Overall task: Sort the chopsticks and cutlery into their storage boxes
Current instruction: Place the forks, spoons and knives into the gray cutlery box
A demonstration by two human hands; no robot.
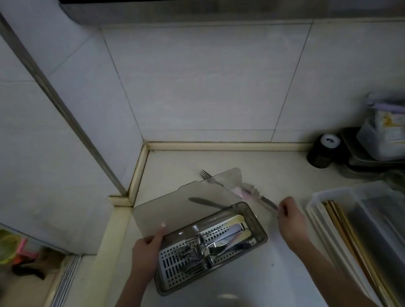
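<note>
Landmark: cutlery box [208, 249], smoked plastic with a perforated drain tray, on the tabletop [187, 164] near the wall corner

Left hand [145, 252] holds the box's near-left edge, thumb up against the hinged lid [187, 203], which stands open behind the box; fingers curled on the rim, so that grip is clamped on the box

Right hand [289, 215], just right of the box, pinches the end of a blurred utensil [256, 195] that reaches up-left past the box's far-right corner. Looks like a pale-handled knife or spoon, can't tell which. Grip clamped on it

Judgement on the step: load this piece into the box. Do it well by keeping the lid propped, swinging the piece parallel to the box's long axis, and lowering it flat beside the rest so nothing sticks up and blocks the lid

Counts:
- behind the box: one fork [208, 178], one table knife [204, 202] seen through the lid, not yet sorted
- in the box: a tangle of several forks and spoons plus pale-handled pieces, exact count unclear
- boxes: two, the second a clear chopstick box [372, 235] well right of the cutlery box, holding several long chopsticks, count unclear
</note>
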